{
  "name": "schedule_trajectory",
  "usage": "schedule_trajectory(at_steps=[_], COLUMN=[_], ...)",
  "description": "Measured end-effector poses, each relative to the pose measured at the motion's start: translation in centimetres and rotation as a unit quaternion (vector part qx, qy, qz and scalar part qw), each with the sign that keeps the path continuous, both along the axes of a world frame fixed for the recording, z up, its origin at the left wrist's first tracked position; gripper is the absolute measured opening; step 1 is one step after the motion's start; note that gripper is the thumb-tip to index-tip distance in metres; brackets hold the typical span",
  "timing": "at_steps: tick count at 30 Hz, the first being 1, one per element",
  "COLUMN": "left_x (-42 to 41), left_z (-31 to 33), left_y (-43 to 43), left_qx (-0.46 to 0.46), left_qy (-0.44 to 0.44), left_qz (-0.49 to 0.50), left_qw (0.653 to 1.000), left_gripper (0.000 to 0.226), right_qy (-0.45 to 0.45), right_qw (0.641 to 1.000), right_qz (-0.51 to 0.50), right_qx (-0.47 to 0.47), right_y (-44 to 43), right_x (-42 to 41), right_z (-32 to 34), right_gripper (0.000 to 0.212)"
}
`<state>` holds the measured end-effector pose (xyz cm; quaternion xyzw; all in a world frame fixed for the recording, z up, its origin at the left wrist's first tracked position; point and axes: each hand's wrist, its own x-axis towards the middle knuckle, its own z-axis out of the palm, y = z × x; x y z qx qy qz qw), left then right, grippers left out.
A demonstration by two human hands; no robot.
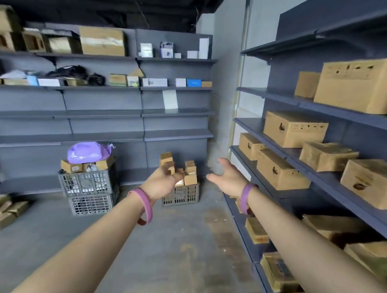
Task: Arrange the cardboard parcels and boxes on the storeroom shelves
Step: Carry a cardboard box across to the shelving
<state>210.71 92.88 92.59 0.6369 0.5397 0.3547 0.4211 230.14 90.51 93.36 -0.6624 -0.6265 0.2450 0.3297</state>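
Both arms are stretched out in front, palms turned inward. The left hand (165,180) and the right hand (225,177) hold nothing, and their fingers are spread and only loosely curved, though blur softens the fingertips. Beyond them a grey plastic crate (181,196) stands on the concrete floor (149,252) at the foot of the back shelving (178,136), near the corner where it meets the right-hand shelves (276,97). The small cardboard parcels (190,169) are heaped above its rim.

They look light and stiff, with a matt, square-edged brown board that shouldn't slip. I'd take each one across two opposite faces, as the loose pile may tumble if a lower one is pulled. The bigger cartons (294,128) along the front edges of the right-hand shelves are plain corrugated board with printed marks, probably heavier, and best lifted from under the bottom corners with both hands
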Motion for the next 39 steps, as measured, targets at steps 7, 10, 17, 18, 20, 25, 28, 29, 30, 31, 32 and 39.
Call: schedule_trajectory(at_steps=[7,10,17,18,20,25,28,29,30,31,32,39], left_x=[3.2,4.4,7.3,7.8,9.1,12.8,15.9,17.2,18.6,20.1,21.6,33.6], left_z=[1.4,1.4,0.2,-0.2,-0.9,-1.4,-0.9,-0.7,-0.6,-0.7,-0.9,-1.9], left_y=[15.1,20.3,33.2,35.3,40.0,53.0,60.0,61.9,63.8,65.5,67.1,73.6], left_qx=[0.013,0.012,0.012,0.012,0.015,0.014,0.013,0.010,0.006,0.000,-0.008,-0.027], left_qy=[-0.012,-0.007,0.004,0.008,0.013,0.007,0.006,0.008,0.010,0.010,0.011,0.013], left_qz=[0.034,0.030,0.012,0.001,-0.023,-0.062,-0.097,-0.115,-0.131,-0.144,-0.157,-0.259], left_qw=[0.999,0.999,1.000,1.000,1.000,0.998,0.995,0.993,0.991,0.990,0.988,0.965], left_gripper=[0.056,0.054,0.060,0.061,0.059,0.057,0.050,0.047,0.047,0.049,0.050,0.050], right_qy=[0.023,0.028,0.021,0.019,0.018,0.029,0.054,0.053,0.052,0.054,0.060,0.009], right_qw=[0.999,0.999,0.999,1.000,1.000,0.997,0.992,0.990,0.989,0.986,0.984,0.953], right_qz=[0.025,0.034,0.029,0.024,0.004,-0.074,-0.112,-0.126,-0.141,-0.156,-0.169,-0.303], right_qx=[0.004,-0.001,-0.007,-0.007,-0.007,-0.009,-0.018,-0.020,-0.018,-0.016,-0.014,0.007], right_y=[16.9,22.7,35.1,36.8,40.6,51.3,56.8,58.1,59.3,60.2,61.0,63.5], right_x=[4.4,5.2,7.4,8.0,9.2,13.0,15.4,16.1,17.0,17.9,18.8,28.5], right_z=[2.1,2.0,0.2,-0.3,-1.1,-1.9,-2.0,-1.9,-1.9,-1.9,-1.8,-1.8], right_gripper=[0.068,0.068,0.067,0.067,0.067,0.061,0.065,0.065,0.064,0.064,0.065,0.066])
